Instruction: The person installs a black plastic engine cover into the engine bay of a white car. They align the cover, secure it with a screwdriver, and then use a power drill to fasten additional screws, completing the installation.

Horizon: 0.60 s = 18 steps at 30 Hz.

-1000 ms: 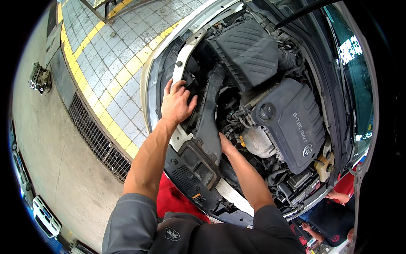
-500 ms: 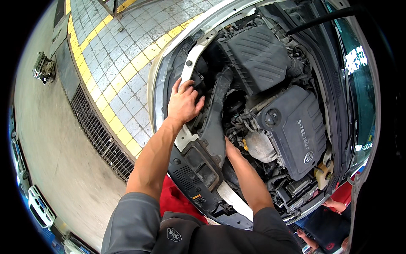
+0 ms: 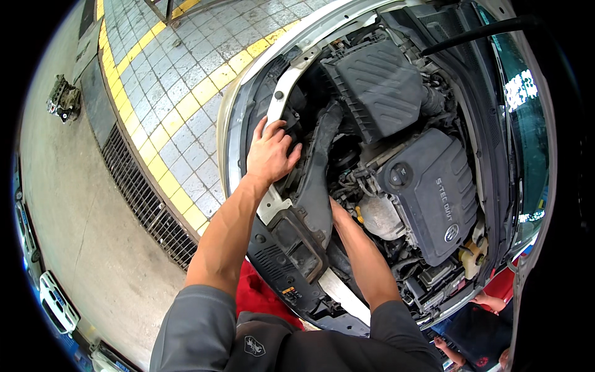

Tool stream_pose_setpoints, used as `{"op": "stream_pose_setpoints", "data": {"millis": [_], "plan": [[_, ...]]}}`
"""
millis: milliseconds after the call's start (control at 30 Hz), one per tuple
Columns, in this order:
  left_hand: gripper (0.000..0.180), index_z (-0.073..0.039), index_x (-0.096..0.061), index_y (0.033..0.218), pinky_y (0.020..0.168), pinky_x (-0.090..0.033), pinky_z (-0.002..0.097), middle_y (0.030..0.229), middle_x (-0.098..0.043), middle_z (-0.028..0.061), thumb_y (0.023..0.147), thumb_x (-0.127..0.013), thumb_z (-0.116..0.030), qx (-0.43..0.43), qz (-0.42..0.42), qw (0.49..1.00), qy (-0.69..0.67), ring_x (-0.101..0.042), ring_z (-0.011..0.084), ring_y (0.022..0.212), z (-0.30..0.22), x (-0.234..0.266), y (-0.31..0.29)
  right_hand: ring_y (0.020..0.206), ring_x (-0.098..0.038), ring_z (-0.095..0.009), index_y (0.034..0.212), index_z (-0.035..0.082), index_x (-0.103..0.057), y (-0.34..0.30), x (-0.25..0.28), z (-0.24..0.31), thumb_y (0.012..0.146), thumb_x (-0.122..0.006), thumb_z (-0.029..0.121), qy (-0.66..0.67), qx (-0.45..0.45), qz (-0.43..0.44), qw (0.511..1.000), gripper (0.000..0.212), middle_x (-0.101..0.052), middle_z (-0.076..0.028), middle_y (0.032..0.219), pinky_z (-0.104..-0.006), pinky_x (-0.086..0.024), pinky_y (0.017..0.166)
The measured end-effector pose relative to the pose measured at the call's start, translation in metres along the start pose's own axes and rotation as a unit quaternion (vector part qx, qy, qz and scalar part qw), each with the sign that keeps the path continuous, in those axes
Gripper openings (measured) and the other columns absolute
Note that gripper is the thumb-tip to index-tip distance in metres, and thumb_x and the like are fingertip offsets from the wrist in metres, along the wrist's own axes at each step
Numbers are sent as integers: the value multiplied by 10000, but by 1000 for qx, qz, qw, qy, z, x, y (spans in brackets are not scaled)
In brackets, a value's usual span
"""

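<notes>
My left hand (image 3: 271, 152) rests palm down over the white metal crossmember (image 3: 286, 87) at the front of the engine bay, its fingers apart and bent. My right hand (image 3: 338, 214) reaches down between the black plastic air intake duct (image 3: 313, 180) and the engine. Only the wrist side of it shows; its fingers are hidden under the duct. Just right of that wrist sit a yellow dipstick handle (image 3: 359, 215) and a grey metal heat shield (image 3: 381, 218). The duct's flat rectangular mouth (image 3: 296, 243) lies between my forearms.
A ribbed black air filter box (image 3: 378, 90) stands at the far side, and a black engine cover (image 3: 431, 192) at the right. A coolant tank (image 3: 472, 259) sits near the windshield. Another person (image 3: 477, 332) is at lower right. A floor grate (image 3: 145, 195) and a bare engine (image 3: 64, 99) are left.
Both hands stay in nearly the same places. The view has shifted very slightly.
</notes>
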<state>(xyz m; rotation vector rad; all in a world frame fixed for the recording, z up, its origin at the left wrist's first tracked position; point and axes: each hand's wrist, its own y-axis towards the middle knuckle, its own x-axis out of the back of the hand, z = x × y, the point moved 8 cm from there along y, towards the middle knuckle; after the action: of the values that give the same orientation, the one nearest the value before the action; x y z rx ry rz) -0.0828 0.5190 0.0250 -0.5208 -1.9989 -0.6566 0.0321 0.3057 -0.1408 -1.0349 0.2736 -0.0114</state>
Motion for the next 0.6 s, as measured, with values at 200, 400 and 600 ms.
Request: {"op": "stream_pose_setpoints", "data": {"millis": [200,400,600], "plan": [[297,-47,-743,842,1268,-290,547,988,-707,98,931,-719,-329,5,6,1000,-5,-558,277,1321,0,1,0,1006,-672,-145,1345,-45,-671,5,3,1,1081,-588,357,-4,-4,6,1000,488,-740,-88,1239,-312,-543,884],[281,-51,-744,847,1271,-284,539,983,-706,93,929,-724,-319,3,14,1000,2,-554,277,1323,-4,2,3,1005,-674,-142,1337,-42,-677,17,7,-15,1078,-594,345,75,1,-7,997,473,-742,-86,1234,-309,-545,877],[311,-45,-749,841,1274,-281,540,980,-710,89,936,-710,-338,2,8,1000,13,-554,267,1324,-4,3,1,968,-684,-147,1292,-32,-703,12,7,-14,1076,-605,337,111,-16,-10,994,438,-751,-90,1199,-318,-552,844]]}}
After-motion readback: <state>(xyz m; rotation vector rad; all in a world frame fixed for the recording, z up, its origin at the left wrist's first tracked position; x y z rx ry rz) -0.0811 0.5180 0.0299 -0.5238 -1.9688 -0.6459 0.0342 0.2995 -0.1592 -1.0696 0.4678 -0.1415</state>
